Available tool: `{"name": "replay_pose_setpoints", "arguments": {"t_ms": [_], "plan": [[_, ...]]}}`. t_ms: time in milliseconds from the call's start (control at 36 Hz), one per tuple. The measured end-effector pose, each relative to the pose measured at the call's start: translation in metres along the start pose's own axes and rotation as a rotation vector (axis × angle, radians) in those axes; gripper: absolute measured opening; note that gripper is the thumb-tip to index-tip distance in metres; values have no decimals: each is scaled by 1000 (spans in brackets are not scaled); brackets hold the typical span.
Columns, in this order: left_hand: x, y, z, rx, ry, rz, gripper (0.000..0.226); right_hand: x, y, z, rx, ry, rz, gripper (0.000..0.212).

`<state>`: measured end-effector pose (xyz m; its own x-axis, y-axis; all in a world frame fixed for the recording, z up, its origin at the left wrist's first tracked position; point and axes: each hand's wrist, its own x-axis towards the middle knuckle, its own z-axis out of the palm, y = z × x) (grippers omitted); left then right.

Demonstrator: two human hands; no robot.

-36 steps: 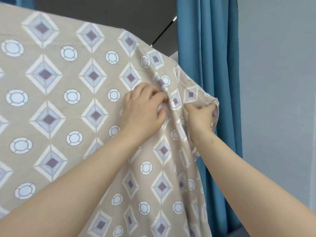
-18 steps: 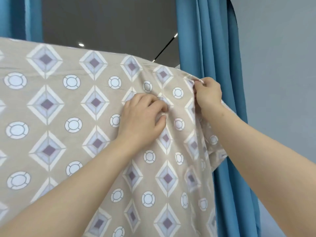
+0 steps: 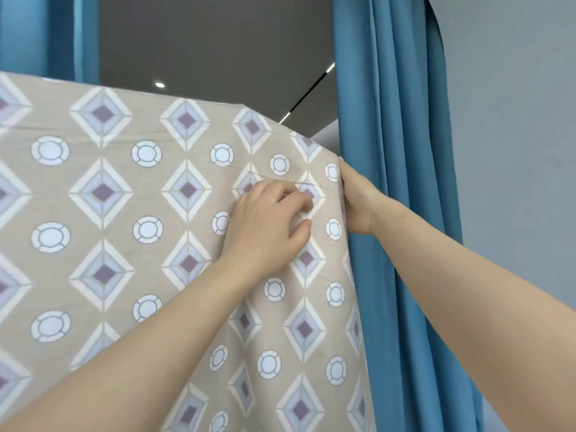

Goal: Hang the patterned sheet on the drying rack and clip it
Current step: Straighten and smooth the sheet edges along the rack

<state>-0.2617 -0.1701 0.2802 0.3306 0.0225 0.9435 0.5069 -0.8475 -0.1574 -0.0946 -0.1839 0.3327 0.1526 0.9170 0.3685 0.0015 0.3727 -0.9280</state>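
Patterned sheet (image 3: 149, 232): beige cloth printed with diamonds and ringed circles, hanging spread across the left and centre of the view, its top edge running from the far left up and over to a corner at upper right, its face falling toward the near bottom edge. Whatever bears the sheet is covered by the cloth and cannot be made out. The face lies mostly flat, with faint creases near the upper right corner. Left hand (image 3: 268, 226): on the near face of the sheet just below that corner, knuckles up, fingers bent with the tips dug into the cloth, thumb set opposite the forefinger with a small pucker of cloth pinched between them. Right hand (image 3: 358, 201): at the sheet's right edge, just right of the left hand and apart from it, thumb laid along the near side of the edge and pointing up, the remaining fingers wrapped behind the cloth and out of sight; it grips the edge. Blue curtain (image 3: 405, 244): hanging in folds immediately right of the sheet, behind the right forearm. Grey wall (image 3: 514, 151) at far right. Dark ceiling (image 3: 218, 42) above the sheet, carrying a round spot light (image 3: 160, 85).
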Motion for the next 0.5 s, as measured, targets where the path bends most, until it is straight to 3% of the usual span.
{"name": "replay_pose_setpoints", "arguments": {"t_ms": [194,500], "plan": [[-17,4,5,-43,-31,-36,35,-26,26,-2,48,-59,42,77],[-58,27,10,-151,-99,-104,38,-56,64,-4,22,46,135,70]]}}
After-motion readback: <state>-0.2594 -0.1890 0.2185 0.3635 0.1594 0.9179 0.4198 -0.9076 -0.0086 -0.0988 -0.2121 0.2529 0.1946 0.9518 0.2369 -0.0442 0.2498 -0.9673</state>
